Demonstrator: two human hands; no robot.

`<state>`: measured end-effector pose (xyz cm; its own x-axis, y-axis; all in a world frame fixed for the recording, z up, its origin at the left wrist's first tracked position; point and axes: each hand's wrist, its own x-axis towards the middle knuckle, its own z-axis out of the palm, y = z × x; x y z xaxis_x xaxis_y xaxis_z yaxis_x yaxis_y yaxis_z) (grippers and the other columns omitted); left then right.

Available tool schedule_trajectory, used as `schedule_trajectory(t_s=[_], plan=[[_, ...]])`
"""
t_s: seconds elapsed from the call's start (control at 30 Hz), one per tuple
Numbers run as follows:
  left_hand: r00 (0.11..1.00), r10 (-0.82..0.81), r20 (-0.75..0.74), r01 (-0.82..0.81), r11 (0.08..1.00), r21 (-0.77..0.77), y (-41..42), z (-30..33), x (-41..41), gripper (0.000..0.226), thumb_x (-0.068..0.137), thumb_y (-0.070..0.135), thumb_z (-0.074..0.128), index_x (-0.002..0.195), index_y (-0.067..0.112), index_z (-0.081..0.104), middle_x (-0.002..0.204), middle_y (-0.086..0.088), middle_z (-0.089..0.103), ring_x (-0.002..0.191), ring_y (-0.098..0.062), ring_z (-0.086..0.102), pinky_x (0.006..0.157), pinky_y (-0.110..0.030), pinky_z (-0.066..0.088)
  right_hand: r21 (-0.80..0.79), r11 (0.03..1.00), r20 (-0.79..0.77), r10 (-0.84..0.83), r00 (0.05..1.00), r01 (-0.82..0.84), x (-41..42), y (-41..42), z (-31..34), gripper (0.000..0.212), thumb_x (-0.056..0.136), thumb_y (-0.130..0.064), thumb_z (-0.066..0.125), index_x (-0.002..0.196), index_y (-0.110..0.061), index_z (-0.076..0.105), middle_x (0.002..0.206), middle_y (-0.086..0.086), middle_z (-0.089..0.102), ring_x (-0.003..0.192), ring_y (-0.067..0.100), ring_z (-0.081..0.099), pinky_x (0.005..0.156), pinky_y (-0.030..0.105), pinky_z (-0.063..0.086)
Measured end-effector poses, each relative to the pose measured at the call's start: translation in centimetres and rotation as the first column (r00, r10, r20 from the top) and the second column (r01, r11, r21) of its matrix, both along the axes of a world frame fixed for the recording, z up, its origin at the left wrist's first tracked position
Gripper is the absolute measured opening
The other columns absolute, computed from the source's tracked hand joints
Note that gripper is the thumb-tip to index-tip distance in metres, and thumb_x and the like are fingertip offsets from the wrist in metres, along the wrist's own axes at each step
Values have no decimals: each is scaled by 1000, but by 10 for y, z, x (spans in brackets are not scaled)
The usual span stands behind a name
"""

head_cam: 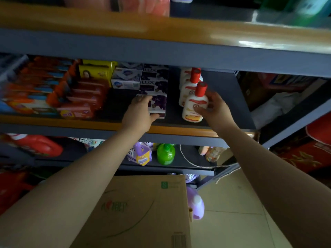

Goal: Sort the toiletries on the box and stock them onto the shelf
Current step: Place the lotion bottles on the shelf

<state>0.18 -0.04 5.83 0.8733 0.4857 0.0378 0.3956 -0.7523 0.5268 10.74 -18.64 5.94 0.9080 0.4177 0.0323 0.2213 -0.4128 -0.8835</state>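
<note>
A: Left hand (138,113)?
B: Grips the front purple soap box (157,106), standing on the middle shelf (180,130).
A: Right hand (215,109)?
B: Grasps the front white lotion bottle (194,106), red-capped, upright on the same shelf. The cardboard box (143,212) lies below.

Two bare hands reach to the middle shelf (179,130): the left hand (139,115) and the right hand (215,109). Three white lotion bottles (194,104) with red caps stand in a row. Three dark purple soap boxes (157,102) lie in a line. Two white soap boxes (125,81) and two yellow packs (96,72) sit beside them. One cardboard box (143,212) sits below, with one green bottle (166,153) on the lower shelf.
</note>
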Motion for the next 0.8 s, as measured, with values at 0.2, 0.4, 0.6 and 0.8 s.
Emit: schedule_trajectory(t_s=[0.2,0.4,0.6,0.8], plan=[[983,86,-160,-56,982,179,13,-8,14,71,81,29,70,141,16,33,141,-17,35,127,-37,38,101,-46,37,-12,1000,59,-18,998,18,7,12,-6,43,83,-12,68,122,-13,49,107,-2,57,98,13,55,87,32,49],[997,38,-73,-34,998,58,21,-19,16,66,83,22,68,140,19,36,140,-14,39,121,-31,46,94,-39,42,-111,993,203,-17,979,41,11,14,-14,70,81,-6,68,140,-17,33,135,6,38,106,8,42,89,21,37],[1000,-25,8,25,999,22,27,-25,15,64,81,20,69,138,17,40,139,-13,42,122,-29,46,98,-39,42,-131,990,149,-37,988,56,13,19,-18,70,83,-7,66,142,-19,31,138,5,44,118,15,48,92,23,40],[999,-28,18,26,998,59,28,-24,9,62,85,22,65,140,15,36,141,-13,41,126,-31,42,100,-41,41,-173,982,160,-42,986,70,9,16,-16,67,80,-10,70,137,-16,36,132,7,49,116,20,51,87,22,39]])
